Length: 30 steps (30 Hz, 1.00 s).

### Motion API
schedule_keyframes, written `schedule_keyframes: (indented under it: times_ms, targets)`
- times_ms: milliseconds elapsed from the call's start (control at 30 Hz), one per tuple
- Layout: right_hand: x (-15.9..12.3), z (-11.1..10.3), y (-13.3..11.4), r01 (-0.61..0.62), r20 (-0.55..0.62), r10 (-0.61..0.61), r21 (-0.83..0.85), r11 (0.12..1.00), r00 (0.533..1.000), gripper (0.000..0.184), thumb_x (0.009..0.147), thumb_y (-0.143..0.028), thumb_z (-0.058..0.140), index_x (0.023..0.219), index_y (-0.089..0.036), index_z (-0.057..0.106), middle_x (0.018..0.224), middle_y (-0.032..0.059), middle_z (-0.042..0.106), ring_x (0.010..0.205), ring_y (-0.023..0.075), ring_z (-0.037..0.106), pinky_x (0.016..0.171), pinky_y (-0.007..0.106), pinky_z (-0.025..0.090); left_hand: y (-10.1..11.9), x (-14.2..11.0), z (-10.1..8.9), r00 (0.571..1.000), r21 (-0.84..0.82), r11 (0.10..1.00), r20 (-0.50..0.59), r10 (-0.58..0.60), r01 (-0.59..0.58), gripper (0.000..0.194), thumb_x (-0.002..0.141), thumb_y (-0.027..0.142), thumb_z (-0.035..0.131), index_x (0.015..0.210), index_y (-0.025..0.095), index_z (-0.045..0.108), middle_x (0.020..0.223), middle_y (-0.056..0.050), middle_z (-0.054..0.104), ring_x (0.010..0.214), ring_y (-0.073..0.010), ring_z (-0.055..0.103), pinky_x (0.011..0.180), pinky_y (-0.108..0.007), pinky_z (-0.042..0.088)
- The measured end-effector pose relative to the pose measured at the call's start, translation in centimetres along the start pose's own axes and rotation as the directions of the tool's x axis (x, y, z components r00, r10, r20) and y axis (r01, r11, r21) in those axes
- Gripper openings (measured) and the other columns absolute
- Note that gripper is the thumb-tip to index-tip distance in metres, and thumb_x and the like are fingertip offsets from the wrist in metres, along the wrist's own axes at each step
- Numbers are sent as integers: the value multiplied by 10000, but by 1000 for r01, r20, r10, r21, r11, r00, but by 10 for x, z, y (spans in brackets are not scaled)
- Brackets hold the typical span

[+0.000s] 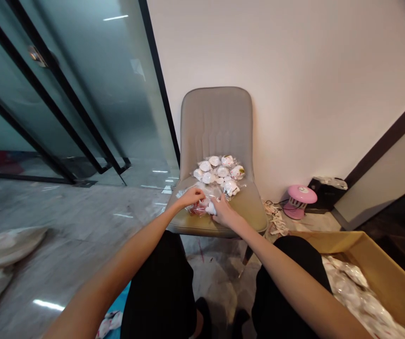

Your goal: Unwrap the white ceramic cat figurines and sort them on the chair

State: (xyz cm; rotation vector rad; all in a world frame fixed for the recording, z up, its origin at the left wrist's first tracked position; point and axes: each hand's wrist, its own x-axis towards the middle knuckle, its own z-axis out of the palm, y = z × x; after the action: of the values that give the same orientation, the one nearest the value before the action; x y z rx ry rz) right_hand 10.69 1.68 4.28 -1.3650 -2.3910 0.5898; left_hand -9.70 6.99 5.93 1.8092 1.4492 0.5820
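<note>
One clear plastic packet [202, 205], red showing inside, lies flat on the seat of a beige chair [248, 212], long axis across the seat. The left hand [191, 197] pinches it, fingers together; the right hand [223, 212] has fingers bunched on it. Behind sit about nine white wrapped pieces [216, 172] (too heaped to count surely).

We can read no words, numbers or brands here: the plastic-wrapped white packets [218, 172] carry small coloured printing, and the top of the pink round gadget [302, 193] bears a small mark, but both are too small and blurred to make out.
</note>
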Motion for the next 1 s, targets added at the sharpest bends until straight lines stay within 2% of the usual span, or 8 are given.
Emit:
schedule_keyframes:
  times_ms: [133,200,267,367,567,700,867,1000]
  targets:
    - [-1,-3,7,48,65,-52,50,998,997,715,765,-194,743,1408,-180,432,1473,222,309,1258,372,498,1029,451,393,-1,0,0,1000,14,1000,20,8,-8,250,778,363,568,736,136,664,678,-17,659,532,-116,581,530,-230,439]
    - [1,-4,11,68,85,-75,81,994,994,736,790,-185,710,1442,-150,371,1428,231,386,1243,355,512,1021,433,400,-3,1,-1,999,36,999,40,14,-15,248,767,360,575,740,133,672,664,-17,658,536,-121,585,535,-231,444]
    - [5,-4,14,89,80,-99,116,989,992,661,812,-194,696,1394,-117,391,1335,216,485,1191,325,546,994,405,422,-7,2,-1,998,65,997,49,25,-28,247,757,357,583,751,132,684,660,-18,662,547,-126,589,541,-230,445]
    - [12,0,19,101,34,-108,164,981,994,556,813,-238,734,1276,-114,450,1185,165,571,1100,291,581,948,383,450,-11,5,-1,998,109,993,42,45,-49,250,762,348,572,789,134,697,675,-17,676,556,-128,590,551,-228,445]
    - [19,10,22,52,-155,-20,202,978,988,588,720,-323,857,1170,-160,515,1200,122,495,997,236,573,924,384,466,-7,7,1,990,207,972,-54,127,-113,264,795,372,581,829,141,704,790,-32,703,714,-158,608,674,-255,464]
    - [22,15,25,46,-134,-14,245,968,991,513,752,-344,832,1136,-168,541,1073,78,544,923,213,580,869,357,479,6,0,3,979,295,941,-68,193,-165,361,837,487,585,876,148,702,882,-59,720,810,-187,622,742,-281,464]
    - [24,21,27,92,-98,-68,263,960,993,616,736,-246,803,1249,-172,471,1021,56,601,891,203,596,817,329,488,15,-8,6,989,417,900,-13,144,-126,495,783,606,625,945,142,681,914,-78,720,816,-216,639,712,-285,455]
    - [25,22,28,94,-104,-71,232,968,992,430,774,-149,696,1171,-141,531,945,60,642,837,196,607,797,320,496,14,-9,4,996,441,893,9,94,-88,526,741,635,646,942,150,685,878,-71,717,811,-231,643,685,-283,439]
